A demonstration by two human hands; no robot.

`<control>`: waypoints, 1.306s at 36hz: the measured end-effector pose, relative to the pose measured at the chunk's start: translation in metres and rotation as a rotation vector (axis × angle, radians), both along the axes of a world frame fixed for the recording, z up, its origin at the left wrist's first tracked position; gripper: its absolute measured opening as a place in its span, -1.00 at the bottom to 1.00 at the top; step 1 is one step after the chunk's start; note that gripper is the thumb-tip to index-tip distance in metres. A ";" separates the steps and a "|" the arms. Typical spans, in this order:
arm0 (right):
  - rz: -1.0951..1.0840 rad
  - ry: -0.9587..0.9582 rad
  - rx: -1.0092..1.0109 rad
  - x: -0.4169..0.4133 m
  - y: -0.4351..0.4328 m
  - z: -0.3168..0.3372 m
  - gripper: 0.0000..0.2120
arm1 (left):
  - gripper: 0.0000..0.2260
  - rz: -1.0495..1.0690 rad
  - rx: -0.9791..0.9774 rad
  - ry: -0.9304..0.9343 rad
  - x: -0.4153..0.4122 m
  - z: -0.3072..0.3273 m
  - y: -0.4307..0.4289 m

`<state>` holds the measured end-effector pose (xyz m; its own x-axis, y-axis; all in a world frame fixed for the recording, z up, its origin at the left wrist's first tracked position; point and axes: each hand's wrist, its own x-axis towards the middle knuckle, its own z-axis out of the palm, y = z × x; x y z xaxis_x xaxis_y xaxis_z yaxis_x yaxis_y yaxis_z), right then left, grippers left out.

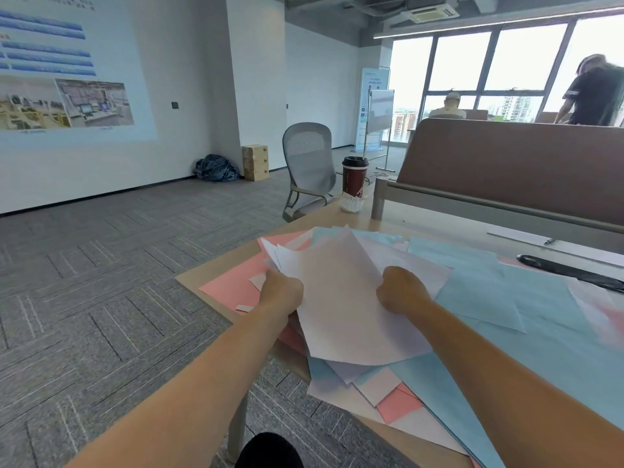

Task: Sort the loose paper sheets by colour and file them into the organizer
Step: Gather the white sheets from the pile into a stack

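Gripping the white sheets (337, 298) by their long edges, left hand (282, 292) and right hand (401, 292) had fingers clamped either side, the sheets lying between them over the pile (540, 315) at the table's (324, 216) left edge

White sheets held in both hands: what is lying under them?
The left hand and right hand grip the white sheets. Blue sheets and pink sheets poke out beneath, spread over the table. What lies directly under the middle is covered.
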<state>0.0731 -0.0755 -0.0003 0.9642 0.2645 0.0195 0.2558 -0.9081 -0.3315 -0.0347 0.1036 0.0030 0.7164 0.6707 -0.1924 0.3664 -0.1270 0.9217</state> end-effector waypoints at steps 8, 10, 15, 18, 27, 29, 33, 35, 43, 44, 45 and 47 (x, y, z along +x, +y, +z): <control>-0.016 0.090 -0.036 0.004 -0.005 -0.002 -0.50 | -0.44 -0.051 0.047 -0.021 0.003 0.004 -0.011; -0.023 0.119 -0.034 0.004 -0.008 -0.003 -0.32 | -0.47 -0.039 0.026 -0.020 0.002 0.003 -0.012; 0.009 0.009 -0.116 0.002 -0.012 0.006 -0.32 | -0.65 0.007 0.026 0.015 0.004 0.002 -0.015; 0.025 0.028 -0.109 0.005 -0.014 0.010 -0.45 | -0.66 0.060 -0.006 -0.002 0.005 0.002 -0.018; -0.081 0.010 -0.037 0.029 -0.018 0.004 -0.55 | -0.70 0.049 -0.180 -0.133 0.023 0.005 -0.038; -0.093 0.002 -0.032 0.039 -0.019 0.004 -0.59 | -0.69 0.047 -0.191 -0.144 0.029 0.007 -0.040; -0.111 0.003 -0.030 0.063 -0.025 0.000 -0.66 | -0.64 0.019 -0.198 -0.137 0.046 0.007 -0.044; -0.112 -0.005 -0.040 0.074 -0.026 -0.004 -0.65 | -0.54 -0.019 -0.229 -0.140 0.058 0.000 -0.043; -0.155 -0.033 -0.017 0.113 -0.024 -0.012 -0.59 | -0.46 -0.019 -0.247 -0.125 0.095 -0.019 -0.035; -0.165 -0.029 0.000 0.116 -0.023 -0.012 -0.62 | -0.55 -0.011 -0.224 -0.120 0.093 -0.014 -0.039; -0.176 -0.029 0.014 0.120 -0.021 -0.013 -0.65 | -0.67 0.013 -0.182 -0.108 0.094 -0.013 -0.040; -0.194 -0.041 0.014 0.125 -0.018 -0.014 -0.66 | -0.79 0.041 -0.068 -0.071 0.097 -0.015 -0.041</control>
<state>0.1985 -0.0936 -0.0145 0.9954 0.0731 0.0617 0.0897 -0.9372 -0.3371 0.0621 0.0630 -0.0119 0.7022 0.6866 -0.1885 0.3034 -0.0491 0.9516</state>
